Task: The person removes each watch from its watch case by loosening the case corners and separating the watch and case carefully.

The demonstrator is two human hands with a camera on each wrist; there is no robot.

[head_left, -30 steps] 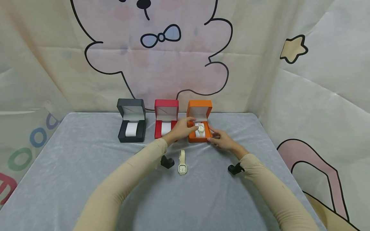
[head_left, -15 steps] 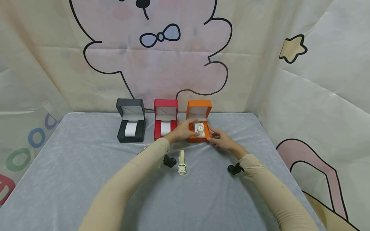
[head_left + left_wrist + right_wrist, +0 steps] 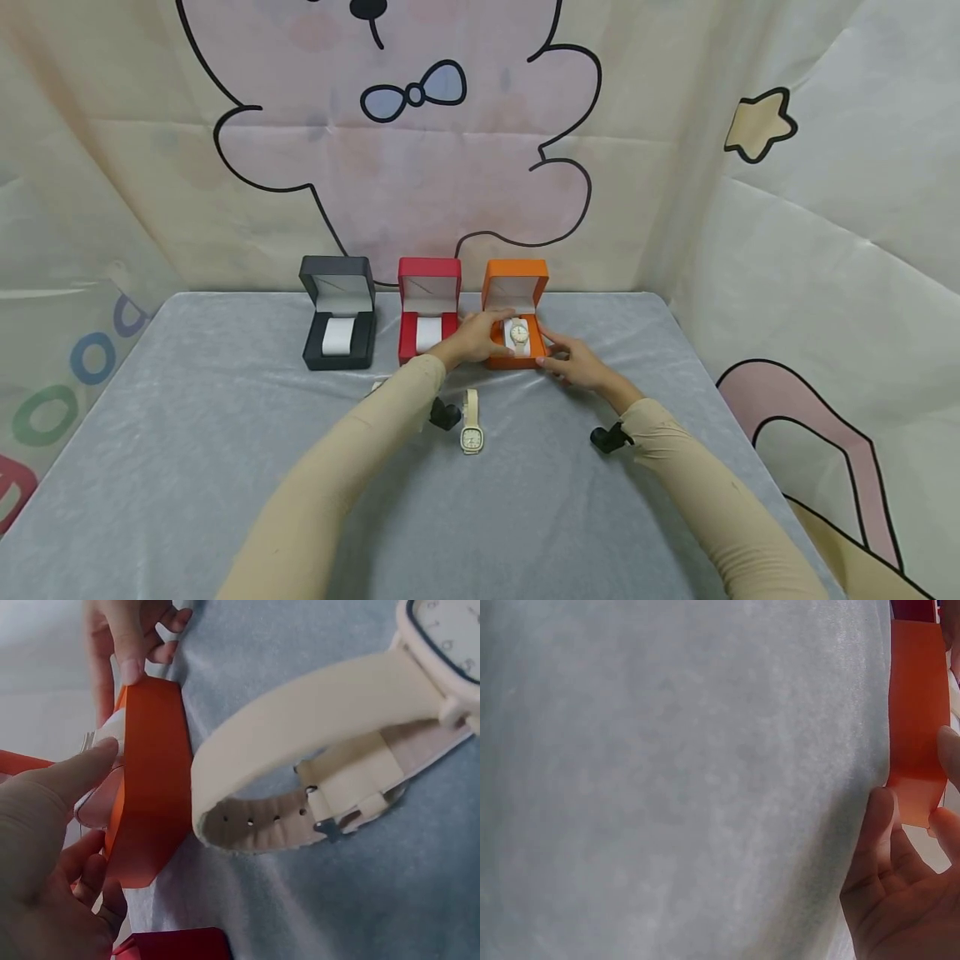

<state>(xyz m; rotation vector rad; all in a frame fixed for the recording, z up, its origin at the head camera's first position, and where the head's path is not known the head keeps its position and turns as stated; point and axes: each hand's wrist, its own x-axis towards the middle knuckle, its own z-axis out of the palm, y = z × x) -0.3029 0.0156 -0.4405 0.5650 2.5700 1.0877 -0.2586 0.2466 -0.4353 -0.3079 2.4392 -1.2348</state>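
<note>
An orange watch box (image 3: 517, 362) stands with its lid up at the back of the table. Inside, a pale watch (image 3: 519, 334) is strapped round a white cushion (image 3: 507, 333). My left hand (image 3: 474, 338) reaches in from the left and holds the cushion, thumb at its front and index finger towards the lid. Its other fingers (image 3: 90, 879) curl by the box's left side. My right hand (image 3: 576, 363) grips the box's right side near the front corner. A cream watch (image 3: 472, 425) lies on the cloth in front, buckled into a loop in the left wrist view.
A red watch box (image 3: 430, 275) and a dark grey watch box (image 3: 337, 363) stand open to the left, each with a bare white cushion. Part of another pale item (image 3: 377, 385) shows behind my left forearm. Grey cloth (image 3: 540, 500) covers the table; printed curtains (image 3: 675, 167) hang behind.
My left thumb has slid off the watch face to the cushion's front edge, and the left forearm has shifted slightly right. The right hand stays at the box.
</note>
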